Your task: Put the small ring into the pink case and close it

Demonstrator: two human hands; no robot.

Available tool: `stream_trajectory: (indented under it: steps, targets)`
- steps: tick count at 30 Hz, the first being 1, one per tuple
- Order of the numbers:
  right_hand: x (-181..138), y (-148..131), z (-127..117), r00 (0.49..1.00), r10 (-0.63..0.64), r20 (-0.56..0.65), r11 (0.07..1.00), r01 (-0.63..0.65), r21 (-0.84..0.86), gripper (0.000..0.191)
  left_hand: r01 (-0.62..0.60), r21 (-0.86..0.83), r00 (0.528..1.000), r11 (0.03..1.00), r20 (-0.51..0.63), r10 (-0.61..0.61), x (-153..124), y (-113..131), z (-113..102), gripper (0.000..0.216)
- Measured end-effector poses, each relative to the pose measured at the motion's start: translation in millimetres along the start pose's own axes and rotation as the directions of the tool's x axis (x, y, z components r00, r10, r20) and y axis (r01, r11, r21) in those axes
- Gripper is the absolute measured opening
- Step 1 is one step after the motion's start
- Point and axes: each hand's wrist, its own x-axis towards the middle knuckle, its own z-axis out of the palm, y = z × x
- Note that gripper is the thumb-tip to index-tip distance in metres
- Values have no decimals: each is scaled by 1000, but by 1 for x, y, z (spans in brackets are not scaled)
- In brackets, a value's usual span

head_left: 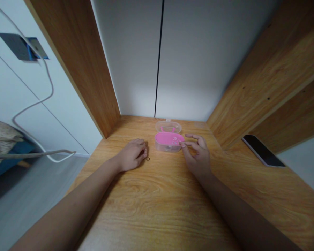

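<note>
Wooden side walls and a white back panel box in the worktop (157, 195) in the head view, with a dark phone (263, 150) lying off on a ledge to the right. My left hand (132, 155) rests loosely curled, holding nothing, a small ring (148, 159) just beside its fingertips. My right hand (197, 153) spreads its grip wide and empty at the open pink case (169, 139), probably to steady it.
</note>
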Motion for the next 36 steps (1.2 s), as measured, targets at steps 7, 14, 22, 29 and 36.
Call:
stream_trajectory:
  steps: [7, 14, 22, 29, 36]
  targets:
    - [0, 1, 0, 1000, -3, 10, 1000, 3, 5, 13, 16, 71, 1000, 997, 24, -17, -1, -3, -6, 5]
    - [0, 0, 0, 1000, 1, 1, 1000, -1, 11, 13, 18, 128, 998, 992, 56, -26, -2, -4, -7, 8]
    - [1, -1, -1, 1000, 8, 2, 1000, -8, 3, 14, -10, 124, 1000, 992, 20, 8, -1, -1, 0, 7]
    - [0, 0, 0, 1000, 3, -1, 1000, -3, 9, 13, -52, 75, 998, 996, 38, 50, -1, 4, -4, 10]
    - [0, 1, 0, 1000, -6, 5, 1000, 6, -1, 13, -60, 76, 998, 995, 27, 58, -1, 5, 1, 8]
